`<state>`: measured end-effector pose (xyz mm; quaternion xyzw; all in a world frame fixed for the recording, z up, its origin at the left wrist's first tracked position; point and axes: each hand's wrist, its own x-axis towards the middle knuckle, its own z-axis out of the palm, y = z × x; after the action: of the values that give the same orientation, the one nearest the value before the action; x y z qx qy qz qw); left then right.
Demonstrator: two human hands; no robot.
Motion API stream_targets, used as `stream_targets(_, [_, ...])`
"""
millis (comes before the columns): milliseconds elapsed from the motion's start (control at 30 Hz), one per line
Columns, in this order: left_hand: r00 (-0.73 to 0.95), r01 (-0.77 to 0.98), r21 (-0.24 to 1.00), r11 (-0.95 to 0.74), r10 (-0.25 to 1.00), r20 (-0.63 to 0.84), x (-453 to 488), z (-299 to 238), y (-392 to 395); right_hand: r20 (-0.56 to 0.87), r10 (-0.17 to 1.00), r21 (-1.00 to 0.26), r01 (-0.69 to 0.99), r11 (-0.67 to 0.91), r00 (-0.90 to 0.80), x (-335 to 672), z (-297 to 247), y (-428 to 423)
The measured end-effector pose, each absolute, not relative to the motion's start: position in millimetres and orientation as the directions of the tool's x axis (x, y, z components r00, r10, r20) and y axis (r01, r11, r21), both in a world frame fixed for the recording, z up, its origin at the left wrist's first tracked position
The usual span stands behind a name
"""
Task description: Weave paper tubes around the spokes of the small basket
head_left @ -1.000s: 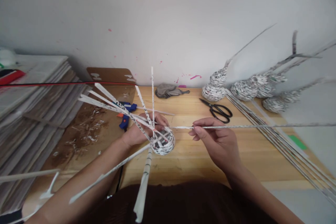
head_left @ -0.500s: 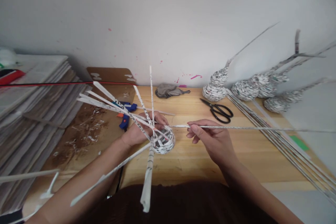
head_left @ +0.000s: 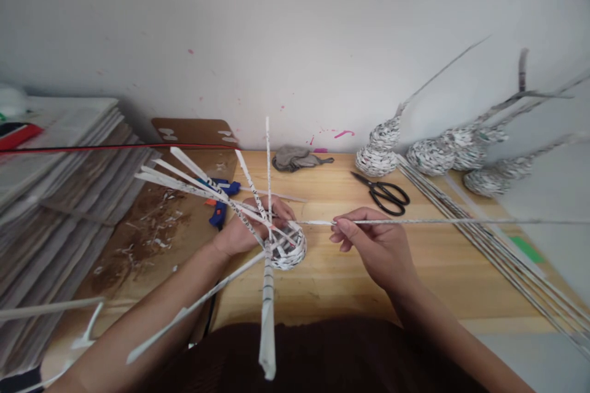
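A small woven ball of rolled newspaper [head_left: 289, 248] sits at the middle of the wooden table [head_left: 332, 282], with several paper spokes [head_left: 193, 181] fanning out from it. My left hand [head_left: 244, 230] is closed around its far left side. My right hand [head_left: 375, 245] pinches a long thin paper tube [head_left: 461, 221] that runs from the ball out past the right edge.
Black scissors [head_left: 385, 194] and a grey rag [head_left: 295, 158] lie toward the wall. Several woven paper pieces [head_left: 437, 153] and a bundle of long tubes [head_left: 502, 258] fill the right side. A blue glue gun [head_left: 220, 199] and a stack of boards [head_left: 59, 184] are on the left.
The woven ball has turned slightly, so the near spoke swung a little right. My right hand slid a bit left along the long tube and stayed pinched on it.
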<state>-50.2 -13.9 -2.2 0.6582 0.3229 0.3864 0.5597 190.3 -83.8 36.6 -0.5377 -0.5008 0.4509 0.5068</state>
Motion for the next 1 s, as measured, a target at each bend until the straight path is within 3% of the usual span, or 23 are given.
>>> stream_targets(1000, [0.488,0.057,0.984,-0.170,0.865,0.121,-49.1,-2.1,-13.9,-0.082,0.994,-0.995,-0.058,-0.078,0.073,188.2,18.4,-76.4])
